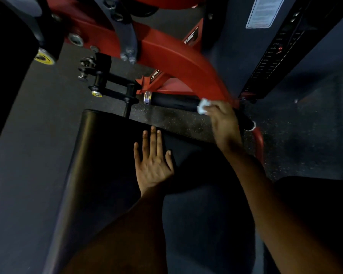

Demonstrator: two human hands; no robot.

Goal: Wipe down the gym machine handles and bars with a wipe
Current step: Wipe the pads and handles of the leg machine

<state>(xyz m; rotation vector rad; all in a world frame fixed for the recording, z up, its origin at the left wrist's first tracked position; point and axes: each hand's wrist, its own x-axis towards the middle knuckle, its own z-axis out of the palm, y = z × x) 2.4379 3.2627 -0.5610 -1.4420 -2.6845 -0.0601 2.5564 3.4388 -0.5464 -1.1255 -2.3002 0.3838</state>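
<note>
Right hand point(223, 119) pinched a crumpled white wipe point(203, 107) between curled fingers, pressed on the black foam handle point(174, 100) at about its midpoint, with the chrome end cap point(147, 97) well to the wipe's far side. Left hand point(152, 163) lay flat with fingers straight and spread, holding nothing, on the black seat pad point(99, 155) just below the handle. Red frame arm point(178, 62) curved above the handle. Judgement: to do this well, wrap the wipe around the grip instead of dabbing 1 face, stroke the full length to the cap, twist to reach the underside, and keep the left hand braced. The blurred right hand suggested motion.
</note>
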